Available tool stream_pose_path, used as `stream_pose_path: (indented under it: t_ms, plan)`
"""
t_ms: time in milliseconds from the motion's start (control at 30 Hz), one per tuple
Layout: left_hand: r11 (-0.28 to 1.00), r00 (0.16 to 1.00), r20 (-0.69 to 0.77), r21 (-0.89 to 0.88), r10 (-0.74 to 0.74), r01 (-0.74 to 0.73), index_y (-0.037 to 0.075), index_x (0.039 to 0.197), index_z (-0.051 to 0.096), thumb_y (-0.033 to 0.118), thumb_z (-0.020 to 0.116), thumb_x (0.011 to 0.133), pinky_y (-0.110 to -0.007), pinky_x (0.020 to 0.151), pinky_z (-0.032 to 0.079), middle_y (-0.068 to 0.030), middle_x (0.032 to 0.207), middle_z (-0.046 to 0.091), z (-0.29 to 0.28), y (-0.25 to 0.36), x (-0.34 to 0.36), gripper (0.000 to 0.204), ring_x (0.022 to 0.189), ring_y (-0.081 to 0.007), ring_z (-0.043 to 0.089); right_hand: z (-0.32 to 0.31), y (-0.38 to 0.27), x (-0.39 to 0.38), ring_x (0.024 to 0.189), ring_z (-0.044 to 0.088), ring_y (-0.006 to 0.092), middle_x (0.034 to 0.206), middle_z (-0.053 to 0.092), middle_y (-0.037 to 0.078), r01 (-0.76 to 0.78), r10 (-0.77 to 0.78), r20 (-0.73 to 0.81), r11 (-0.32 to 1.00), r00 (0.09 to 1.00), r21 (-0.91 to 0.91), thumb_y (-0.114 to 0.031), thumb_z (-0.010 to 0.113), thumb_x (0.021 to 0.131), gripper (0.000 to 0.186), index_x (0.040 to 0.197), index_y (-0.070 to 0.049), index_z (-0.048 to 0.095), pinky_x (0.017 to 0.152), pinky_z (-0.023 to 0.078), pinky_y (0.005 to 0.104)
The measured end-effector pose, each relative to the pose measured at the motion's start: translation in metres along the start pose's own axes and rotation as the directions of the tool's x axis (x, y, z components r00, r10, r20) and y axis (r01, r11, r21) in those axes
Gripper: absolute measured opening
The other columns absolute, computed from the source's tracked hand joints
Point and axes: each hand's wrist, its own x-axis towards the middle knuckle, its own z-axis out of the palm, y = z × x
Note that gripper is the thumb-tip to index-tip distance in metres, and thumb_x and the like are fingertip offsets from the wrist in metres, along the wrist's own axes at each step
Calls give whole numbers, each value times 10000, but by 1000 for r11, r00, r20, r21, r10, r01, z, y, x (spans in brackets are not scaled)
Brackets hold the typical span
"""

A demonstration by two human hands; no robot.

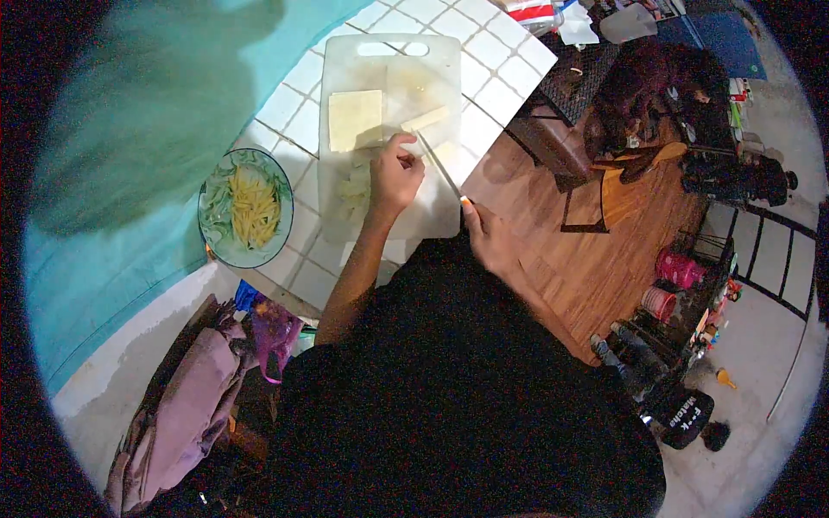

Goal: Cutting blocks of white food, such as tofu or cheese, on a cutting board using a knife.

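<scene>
Head view: our tiled tabletop (508,73) bears a cutting board (432,214). Our left hand (397,177) curls its fingers, gripping what we cannot tell; our right hand's (492,239) grip a knife (443,169). On the board lie a pale slab (356,119) and narrow strip (427,118).

Light falls brightly on a white-tiled counter (492,47). Turquoise cloth (147,129) spreads left of the counter, reddish-brown plank flooring (553,259) lies to its right, and a pale surface (781,363) crossed by black bars (777,299) shows farther right of it.
</scene>
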Motion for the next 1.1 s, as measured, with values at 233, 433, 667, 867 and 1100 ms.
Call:
stream_pose_path:
  t_ms: [233, 433, 667, 867, 1100]
  plan:
    - [999, 1000, -15, -39, -20, 20, 15, 1134, 588, 3, 681, 784, -356, 657, 540, -149, 778, 675, 4, 1, -3, 362, 706, -241, 693, 15, 15, 9, 839, 637, 495, 875, 654, 303, 161, -170, -86, 982, 982, -96, -415, 399, 1049, 474, 997, 3, 615, 740, 490, 570]
    - [997, 999, -53, -74, -9, 5, 19, 1064, 571, -35, 671, 805, -363, 634, 532, -154, 776, 671, 6, 8, -6, 282, 692, -232, 688, 12, 20, 6, 809, 630, 518, 837, 657, 306, 133, -134, -2, 986, 991, -104, -425, 389, 1046, 461, 1026, -11, 589, 731, 486, 609]
    - [980, 992, -52, 169, 112, -102, 13, 923, 536, -39, 673, 793, -362, 644, 518, -141, 740, 649, 10, 12, 0, 196, 681, -233, 675, 5, 3, 15, 899, 613, 492, 900, 617, 329, 147, -158, -32, 963, 987, -228, -414, 373, 1059, 507, 993, 32, 603, 738, 463, 533]
    - [992, 998, -55, 125, 31, -23, 23, 883, 560, -3, 676, 801, -364, 662, 517, -146, 768, 653, 2, 11, -4, 145, 700, -285, 675, -6, 20, -1, 963, 637, 455, 993, 658, 297, 34, -48, 116, 993, 992, 116, -479, 368, 1048, 572, 1120, 31, 616, 851, 485, 492]
    - [818, 914, -154, 519, 376, -249, 60, 992, 679, 21, 672, 808, -428, 745, 529, -146, 930, 688, -37, 23, -52, 188, 854, -353, 667, -22, 35, 11, 832, 639, 492, 861, 659, 295, 136, -134, -139, 991, 981, 7, -460, 438, 1026, 498, 1126, -21, 649, 722, 502, 524]
